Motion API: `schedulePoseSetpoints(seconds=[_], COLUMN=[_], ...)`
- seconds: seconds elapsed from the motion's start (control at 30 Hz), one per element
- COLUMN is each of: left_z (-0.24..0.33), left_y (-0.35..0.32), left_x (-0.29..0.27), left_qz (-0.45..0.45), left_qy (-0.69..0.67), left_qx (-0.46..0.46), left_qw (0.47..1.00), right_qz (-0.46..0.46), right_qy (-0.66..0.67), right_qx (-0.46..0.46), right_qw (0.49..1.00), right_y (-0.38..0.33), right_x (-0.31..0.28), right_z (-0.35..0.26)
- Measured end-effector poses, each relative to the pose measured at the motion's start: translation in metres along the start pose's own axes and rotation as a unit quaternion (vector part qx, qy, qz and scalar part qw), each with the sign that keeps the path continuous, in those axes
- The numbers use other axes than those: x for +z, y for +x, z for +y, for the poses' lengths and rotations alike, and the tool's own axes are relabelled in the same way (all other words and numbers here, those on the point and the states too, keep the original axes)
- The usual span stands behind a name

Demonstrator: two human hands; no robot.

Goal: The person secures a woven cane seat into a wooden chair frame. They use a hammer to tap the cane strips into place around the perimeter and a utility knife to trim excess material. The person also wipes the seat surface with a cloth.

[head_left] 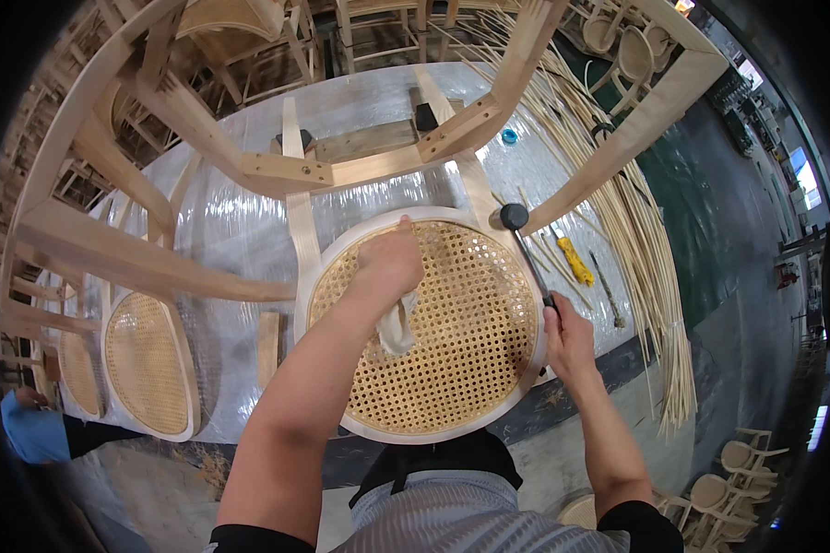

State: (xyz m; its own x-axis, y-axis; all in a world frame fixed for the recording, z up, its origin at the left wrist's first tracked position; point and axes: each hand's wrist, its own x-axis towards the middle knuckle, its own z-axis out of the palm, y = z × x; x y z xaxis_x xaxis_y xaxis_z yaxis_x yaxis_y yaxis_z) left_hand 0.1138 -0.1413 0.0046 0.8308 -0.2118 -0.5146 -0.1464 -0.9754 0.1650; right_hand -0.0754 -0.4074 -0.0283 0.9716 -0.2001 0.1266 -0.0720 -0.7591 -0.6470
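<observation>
Our right hand (pixel 567 336) grips the mallet (pixel 526 249), handle running up-left from it; left hand (pixel 392 263) clutches a cloth (pixel 397 323) on the cane seat (pixel 433 323).

Table (pixel 231 221) was wrapped in clear plastic film. On it lay a round cane seat (pixel 433 341), two oval cane panels (pixel 148 364), a yellow-handled tool (pixel 574 263), a blue ring (pixel 509 136), loose cane strips (pixel 636 230) and wooden blocks (pixel 360 143).

We are seeing even, soft daylight with faint shadows; glare is shining off the plastic sheet (pixel 240 221), fisheye bending is curving straight beams, and black corners are ringing the sharp centre.
</observation>
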Motion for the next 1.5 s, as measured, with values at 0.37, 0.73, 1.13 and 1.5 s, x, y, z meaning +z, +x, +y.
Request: schedulePoseSetpoints(seconds=[0.37,0.73,1.13,1.5], left_z=[-0.008,0.001,-0.011,-0.012], left_y=[-0.006,-0.009,-0.007,-0.01], left_x=[0.0,-0.002,0.003,0.005], left_qz=[-0.017,-0.028,-0.015,-0.013], left_qy=[-0.009,-0.019,-0.024,-0.035], left_qx=[-0.024,0.009,0.003,0.005], left_qw=[1.0,0.999,1.0,0.999], right_qz=[0.01,-0.035,-0.065,-0.035], right_qy=[-0.029,-0.109,-0.095,-0.028], right_qx=[-0.055,-0.071,-0.064,-0.055], right_qw=[0.998,0.991,0.991,0.997], right_y=[0.021,0.034,0.051,0.055], right_x=[0.006,0.0,0.008,0.021], right_z=[-0.023,0.002,-0.018,-0.027])
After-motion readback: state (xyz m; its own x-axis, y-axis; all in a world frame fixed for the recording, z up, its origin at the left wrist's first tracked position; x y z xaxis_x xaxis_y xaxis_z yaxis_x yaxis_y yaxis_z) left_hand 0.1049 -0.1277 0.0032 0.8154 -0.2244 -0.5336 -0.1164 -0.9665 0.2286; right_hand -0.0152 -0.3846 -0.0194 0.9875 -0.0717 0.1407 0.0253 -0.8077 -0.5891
